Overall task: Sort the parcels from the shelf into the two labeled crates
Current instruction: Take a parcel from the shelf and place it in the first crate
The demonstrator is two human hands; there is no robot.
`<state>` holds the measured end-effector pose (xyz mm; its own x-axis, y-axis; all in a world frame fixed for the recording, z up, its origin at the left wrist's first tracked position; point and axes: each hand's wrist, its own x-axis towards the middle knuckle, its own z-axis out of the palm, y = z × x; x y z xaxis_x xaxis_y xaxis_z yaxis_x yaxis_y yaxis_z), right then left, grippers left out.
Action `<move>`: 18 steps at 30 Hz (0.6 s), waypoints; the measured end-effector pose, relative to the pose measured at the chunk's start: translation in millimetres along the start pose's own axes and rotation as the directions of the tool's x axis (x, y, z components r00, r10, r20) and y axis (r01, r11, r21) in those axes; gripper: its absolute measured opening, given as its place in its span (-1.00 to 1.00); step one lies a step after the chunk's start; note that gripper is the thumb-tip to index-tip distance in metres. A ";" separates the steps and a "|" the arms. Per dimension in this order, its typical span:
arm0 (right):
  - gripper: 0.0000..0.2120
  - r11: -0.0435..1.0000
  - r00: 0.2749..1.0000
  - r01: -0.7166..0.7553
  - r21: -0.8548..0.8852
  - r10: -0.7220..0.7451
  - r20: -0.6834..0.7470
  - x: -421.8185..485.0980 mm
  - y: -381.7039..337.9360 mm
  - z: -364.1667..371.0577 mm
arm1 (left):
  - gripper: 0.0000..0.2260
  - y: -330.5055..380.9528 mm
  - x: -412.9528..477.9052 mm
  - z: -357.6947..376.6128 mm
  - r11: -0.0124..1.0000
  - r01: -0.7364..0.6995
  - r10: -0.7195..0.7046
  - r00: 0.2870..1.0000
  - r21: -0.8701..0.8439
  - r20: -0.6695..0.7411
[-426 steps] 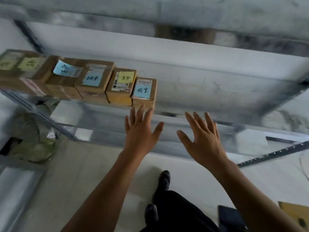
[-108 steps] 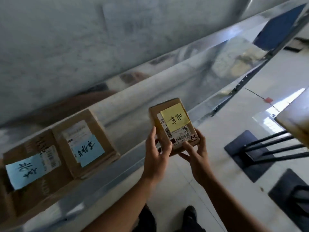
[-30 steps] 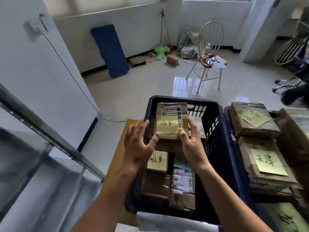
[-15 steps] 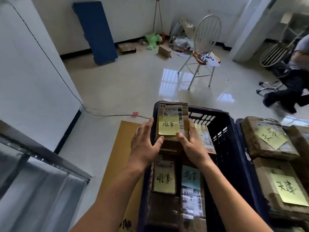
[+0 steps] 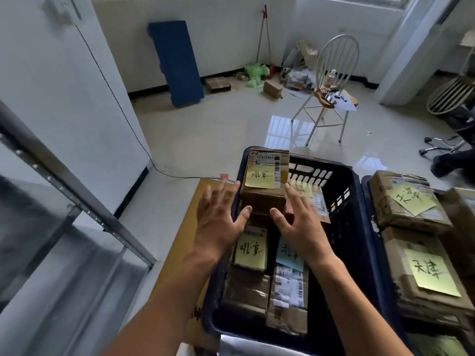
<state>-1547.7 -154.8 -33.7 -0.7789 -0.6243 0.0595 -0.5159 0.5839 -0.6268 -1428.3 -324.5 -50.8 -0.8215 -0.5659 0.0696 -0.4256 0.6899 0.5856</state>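
Note:
A brown parcel with a yellow note (image 5: 264, 181) rests in the far left corner of the dark blue crate (image 5: 354, 227), on top of other parcels. My left hand (image 5: 218, 219) and my right hand (image 5: 298, 224) hover just in front of it with fingers spread, not touching it. Below my hands lie a parcel with a yellow note (image 5: 250, 250) and one with a blue note (image 5: 290, 255). The second crate (image 5: 365, 183) on the right holds parcels with yellow notes (image 5: 434, 273).
A metal shelf frame (image 5: 77, 201) stands at the left. A flat brown cardboard sheet (image 5: 190, 227) lies beside the crate. A white chair (image 5: 331, 80) and a blue panel (image 5: 177, 62) stand farther back. A person's leg (image 5: 452, 160) is at the right edge.
Both hands let go of the yellow-note parcel, which now rests in the crate's far left corner. My fingers have opened and drawn back slightly toward me.

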 end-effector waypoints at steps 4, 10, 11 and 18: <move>-0.34 0.995 0.992 0.102 0.000 -0.102 0.068 -33.9 -6.7 -8.6 | -0.37 13.9 -61.2 -7.0 0.994 0.056 -0.047 0.994 0.089 -0.103; -0.36 0.961 0.937 0.275 0.025 -0.274 0.219 -97.1 -26.2 14.6 | -0.37 14.0 -171.9 -19.4 0.946 0.268 -0.215 0.939 0.180 -0.268; -0.35 0.953 0.919 0.302 0.031 -0.300 0.256 -109.9 -33.4 20.7 | -0.37 12.2 -191.8 -24.2 0.934 0.311 -0.257 0.926 0.175 -0.275; -0.34 0.826 0.715 0.557 0.087 -0.530 0.456 -189.9 -114.0 59.2 | -0.43 -17.1 -333.9 -68.7 0.836 0.540 -0.439 0.764 0.098 -0.472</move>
<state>-1319.9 -133.5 -19.5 -0.1209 -0.9924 0.0210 -0.8289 0.0893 -0.5522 -1120.7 -178.4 -28.6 -0.2621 -0.9486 0.1776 -0.8370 0.3150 0.4475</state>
